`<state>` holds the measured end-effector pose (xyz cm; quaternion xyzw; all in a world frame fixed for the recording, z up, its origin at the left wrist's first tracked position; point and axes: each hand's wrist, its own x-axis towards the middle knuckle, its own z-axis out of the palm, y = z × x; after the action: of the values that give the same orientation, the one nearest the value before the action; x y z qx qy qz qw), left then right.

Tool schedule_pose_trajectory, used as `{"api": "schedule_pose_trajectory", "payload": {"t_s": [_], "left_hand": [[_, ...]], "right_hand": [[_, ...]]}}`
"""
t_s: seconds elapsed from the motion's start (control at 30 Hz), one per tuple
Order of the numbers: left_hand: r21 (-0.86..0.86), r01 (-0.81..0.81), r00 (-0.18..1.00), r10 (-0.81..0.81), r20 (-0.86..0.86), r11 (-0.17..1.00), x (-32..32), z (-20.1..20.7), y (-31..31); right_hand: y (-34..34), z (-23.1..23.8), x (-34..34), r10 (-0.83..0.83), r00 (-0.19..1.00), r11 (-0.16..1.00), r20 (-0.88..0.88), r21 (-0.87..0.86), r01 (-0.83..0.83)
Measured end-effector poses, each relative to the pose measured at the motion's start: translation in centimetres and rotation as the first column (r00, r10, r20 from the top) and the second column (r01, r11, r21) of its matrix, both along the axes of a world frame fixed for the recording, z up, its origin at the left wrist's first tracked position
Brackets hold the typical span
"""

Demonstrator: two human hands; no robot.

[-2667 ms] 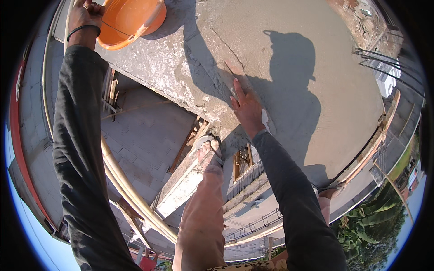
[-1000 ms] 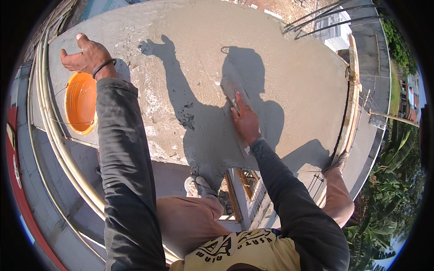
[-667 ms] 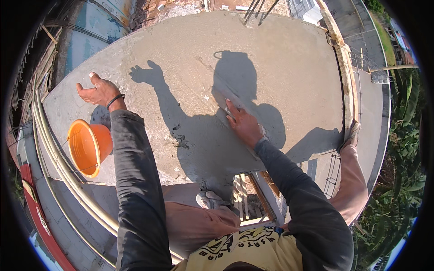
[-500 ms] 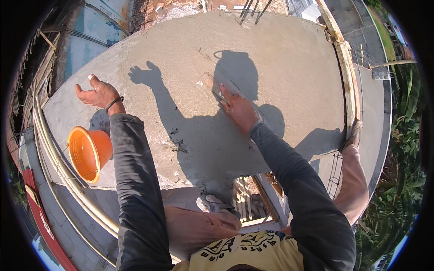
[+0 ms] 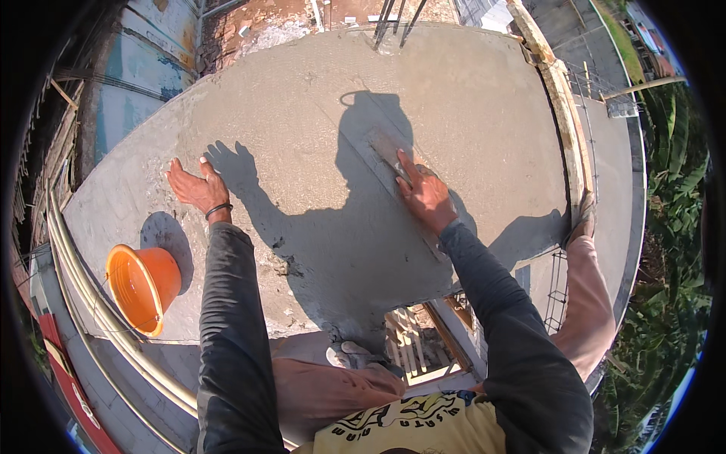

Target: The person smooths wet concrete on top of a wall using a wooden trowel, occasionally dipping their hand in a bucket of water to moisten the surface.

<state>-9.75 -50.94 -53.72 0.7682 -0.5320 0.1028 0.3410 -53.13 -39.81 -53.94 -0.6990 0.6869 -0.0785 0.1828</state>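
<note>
My right hand (image 5: 427, 198) is closed around the handle of a long, flat trowel (image 5: 384, 145), its index finger stretched forward along it. The trowel lies on the grey wet concrete (image 5: 484, 106), and my shadow covers much of it, so its outline is faint. Over the left part of the concrete my left hand (image 5: 198, 189) is raised with fingers spread, holding nothing. It wears a dark band at the wrist. Below that hand, to the left, stands an orange bucket (image 5: 175, 271), tilted in view, its handle wire hanging at the side.
A timber edge board (image 5: 563, 98) runs along the right side, with my foot (image 5: 582, 219) against it. Steel bars (image 5: 389, 23) rise at the far edge. Near my legs is an opening (image 5: 416, 340) in the slab. Pale pipes (image 5: 98, 295) curve along the left.
My left hand has moved right and down, turning its fingers upward. My right hand and the trowel have shifted slightly to the right. The bucket sits a little lower in view.
</note>
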Motion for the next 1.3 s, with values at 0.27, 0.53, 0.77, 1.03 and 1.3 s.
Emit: {"api": "schedule_pose_trajectory", "payload": {"t_s": [0.27, 0.53, 0.77, 1.03, 1.3], "left_hand": [[0.064, 0.025, 1.0, -0.026, 0.011, 0.998, -0.9, -2.0, 0.2], [-0.009, 0.066, 0.997, -0.065, 0.029, 0.998, -3.4, -0.2, -1.5], [-0.013, 0.151, 0.988, -0.151, 0.047, 0.988, -8.2, -1.2, -3.0], [0.053, 0.249, 0.968, -0.25, 0.02, 0.967, -13.5, -0.7, -3.8], [-0.196, 0.338, 0.932, -0.357, -0.07, 0.921, -18.0, 6.6, -6.4]], "right_hand": [[0.4, -0.7, -6.0, -0.095, 0.994, 0.995, -0.044, -0.026, 0.094], [0.2, 0.8, -9.8, -0.077, 0.991, 0.997, -0.105, -0.023, 0.075], [-4.6, 1.4, -13.5, -0.191, 0.976, 0.979, -0.106, 0.048, 0.197], [-15.1, 1.6, -19.3, -0.395, 0.908, 0.91, -0.142, 0.078, 0.408], [-8.2, -1.4, -29.4, -0.648, 0.757, 0.761, -0.079, -0.029, 0.648]]}}
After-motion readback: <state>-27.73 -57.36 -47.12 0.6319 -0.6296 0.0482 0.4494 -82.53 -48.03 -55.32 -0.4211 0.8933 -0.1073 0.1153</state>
